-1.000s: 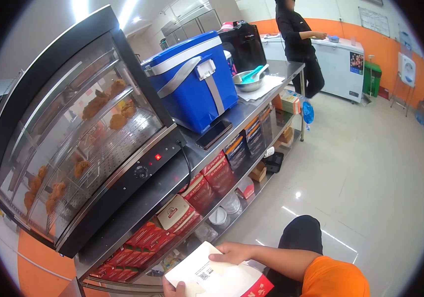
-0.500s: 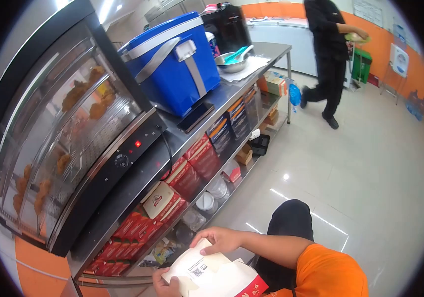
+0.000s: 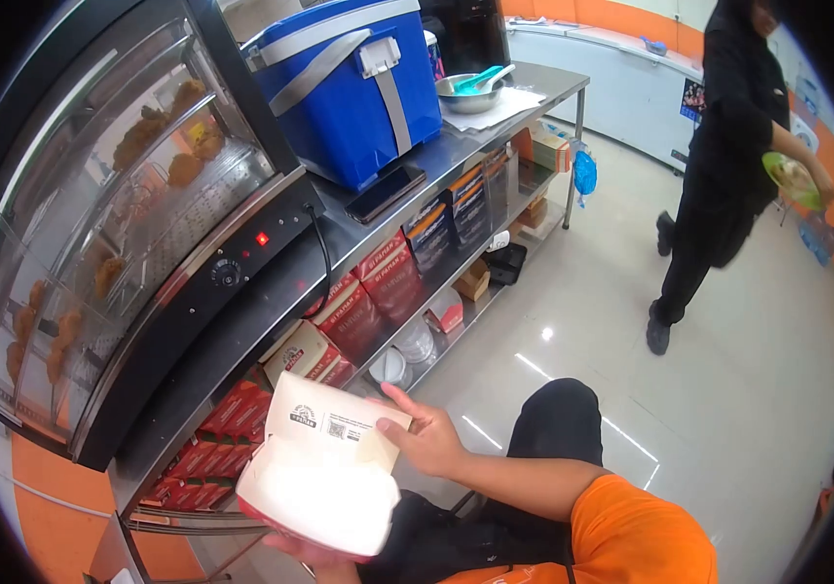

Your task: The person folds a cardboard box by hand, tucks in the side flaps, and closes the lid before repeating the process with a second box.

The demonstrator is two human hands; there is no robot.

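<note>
A red-and-white takeaway food box (image 3: 324,487) is tilted in front of me, its bright white inside turned up towards me. Printed on its raised lid (image 3: 324,417) are a small logo and a square code. My right hand (image 3: 428,433) grips the lid's right edge, thumb on the printed side and fingers behind. Under the lower edge of the box, my left hand (image 3: 308,548) supports it from below; most of its fingers are hidden. Just beyond the box, folded red boxes (image 3: 232,423) are stacked on the lower shelf.
A glass warming cabinet (image 3: 144,185) with fried pieces stands on the steel table (image 3: 339,209). On the table are a blue cool box (image 3: 344,107), a phone (image 3: 385,195) and a metal bowl (image 3: 468,95). A person in black (image 3: 723,165) walks at right, holding a green item (image 3: 793,181).
The box has been turned and opened out, so its inside now shows. My right hand has shifted up along the lid, my left underneath. The person in black has come closer, to the right.
</note>
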